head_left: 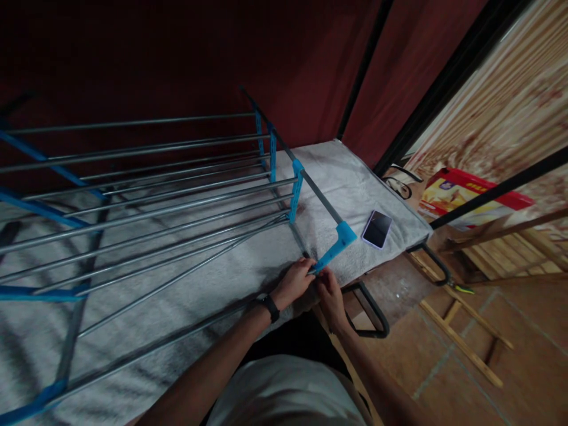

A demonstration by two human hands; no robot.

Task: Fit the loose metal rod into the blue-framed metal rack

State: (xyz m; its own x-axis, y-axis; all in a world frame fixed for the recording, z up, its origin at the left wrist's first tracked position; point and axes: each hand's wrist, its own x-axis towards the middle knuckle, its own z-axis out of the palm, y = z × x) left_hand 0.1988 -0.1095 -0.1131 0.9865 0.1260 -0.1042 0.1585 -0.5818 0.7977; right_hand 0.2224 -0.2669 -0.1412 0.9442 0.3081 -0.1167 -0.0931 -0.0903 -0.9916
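A rack of grey metal rods [190, 198] with blue plastic joints lies across a pale fleecy cover. At its near right corner is an L-shaped blue corner piece [341, 239], joined to a grey tube [320, 195]. My left hand [295, 281], with a dark band on the wrist, has its fingers closed at the lower end of that corner piece, where a rod meets it. Just right of it, my right hand [330, 296] is closed around the underside of the same end. The fingertips partly hide the joint itself.
A phone [377, 229] lies on the pale cover [346, 168], right of the corner piece. Black metal loops [370, 313] stick out from the bed's edge. Beyond are a red and yellow box [465, 195] and a wooden frame [465, 337] on the tiled floor. A dark red wall stands behind.
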